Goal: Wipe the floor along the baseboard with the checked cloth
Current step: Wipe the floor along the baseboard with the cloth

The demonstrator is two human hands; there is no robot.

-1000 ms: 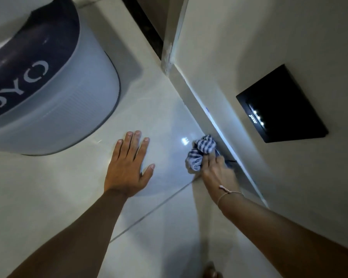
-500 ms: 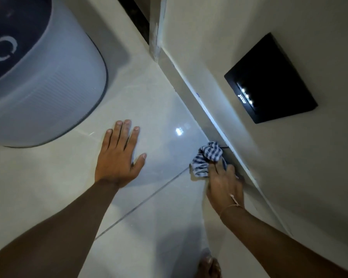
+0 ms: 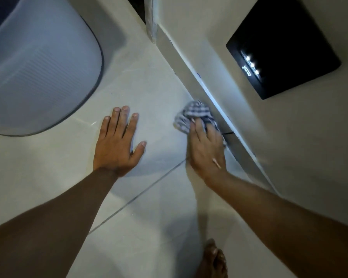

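**Bare arms, string on rt wrist**

Both forearms bare, no sleeves in view. Left hand [image 3: 118,144]: no rings, no watch, nails short. Right hand [image 3: 206,150]: thin pale string bracelet at the wrist, loose end lying across the hand's back. Bare foot [image 3: 213,261] below rt hand, no shoe.

ribbed grey appliance [image 3: 38,63] at left, lit black wall panel [image 3: 283,47] opposite
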